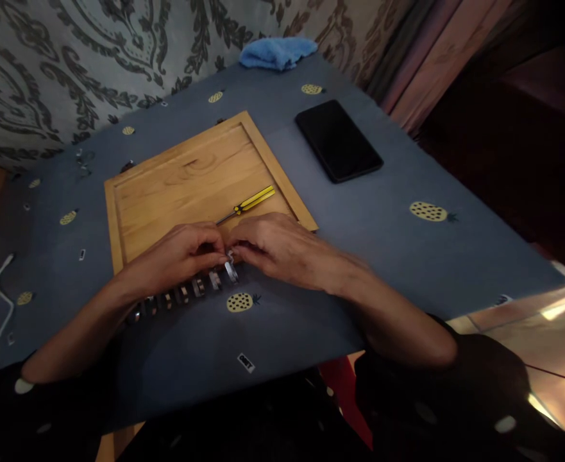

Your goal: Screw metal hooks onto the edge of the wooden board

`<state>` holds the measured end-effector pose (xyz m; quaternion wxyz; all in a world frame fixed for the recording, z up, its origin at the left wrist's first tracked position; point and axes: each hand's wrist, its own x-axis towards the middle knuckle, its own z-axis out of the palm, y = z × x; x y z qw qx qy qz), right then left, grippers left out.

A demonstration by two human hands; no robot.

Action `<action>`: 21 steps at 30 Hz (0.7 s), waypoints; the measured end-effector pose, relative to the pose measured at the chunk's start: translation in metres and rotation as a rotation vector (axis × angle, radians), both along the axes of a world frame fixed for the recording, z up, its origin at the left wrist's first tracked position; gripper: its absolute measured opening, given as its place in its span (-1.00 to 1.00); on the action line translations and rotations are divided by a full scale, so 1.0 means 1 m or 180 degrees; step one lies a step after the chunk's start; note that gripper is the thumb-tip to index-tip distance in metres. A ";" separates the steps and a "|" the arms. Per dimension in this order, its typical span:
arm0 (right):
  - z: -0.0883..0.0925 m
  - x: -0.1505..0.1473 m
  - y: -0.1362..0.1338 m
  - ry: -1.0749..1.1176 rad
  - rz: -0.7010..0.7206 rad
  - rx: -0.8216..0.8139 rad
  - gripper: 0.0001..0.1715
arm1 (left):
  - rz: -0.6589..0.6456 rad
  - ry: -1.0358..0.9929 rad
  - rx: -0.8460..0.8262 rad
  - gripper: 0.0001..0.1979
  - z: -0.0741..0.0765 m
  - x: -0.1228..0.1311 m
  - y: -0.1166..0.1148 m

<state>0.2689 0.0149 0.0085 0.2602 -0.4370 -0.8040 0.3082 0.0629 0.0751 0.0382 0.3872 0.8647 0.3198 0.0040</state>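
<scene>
Both hands meet at the near edge of a wooden tray (181, 173). My left hand (186, 253) and my right hand (282, 250) are each pinched on a small shiny metal piece (231, 271), one from either side. Left of that piece, several similar metal pieces (184, 294) stand in a row along the tray's near edge, partly under my left wrist. A yellow and black screwdriver (254, 200) lies on the tray just beyond my fingers, its shaft pointing toward them.
A black phone (340, 140) lies right of the tray on the blue tablecloth (388, 237). A blue cloth (278, 52) sits at the table's far edge by a patterned curtain (113, 45). At the far left is a white cable (9, 308).
</scene>
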 end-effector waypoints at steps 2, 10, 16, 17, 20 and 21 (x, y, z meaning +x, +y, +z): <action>0.000 0.000 0.000 -0.0001 -0.0002 0.0006 -0.77 | -0.0025 -0.0001 0.0005 -0.78 0.001 0.000 0.000; 0.006 -0.001 0.002 -0.0325 -0.0038 -0.0076 -0.78 | 0.0093 0.0086 0.0138 -0.72 0.011 -0.011 -0.005; 0.003 -0.002 0.003 -0.0244 -0.0076 -0.0026 -0.81 | 0.0637 -0.0079 0.0995 -0.71 0.003 -0.024 -0.040; 0.003 -0.002 0.003 -0.0226 -0.0065 -0.0034 -0.82 | 0.0647 -0.0094 0.1149 -0.65 -0.001 -0.025 -0.046; 0.003 -0.003 0.003 -0.0195 0.0060 -0.0103 -0.79 | 0.0574 -0.0147 0.1483 -0.43 -0.014 -0.025 -0.061; 0.003 -0.003 0.003 -0.0188 0.0106 -0.0121 -0.78 | 0.0566 -0.0173 0.1560 -0.35 -0.018 -0.024 -0.064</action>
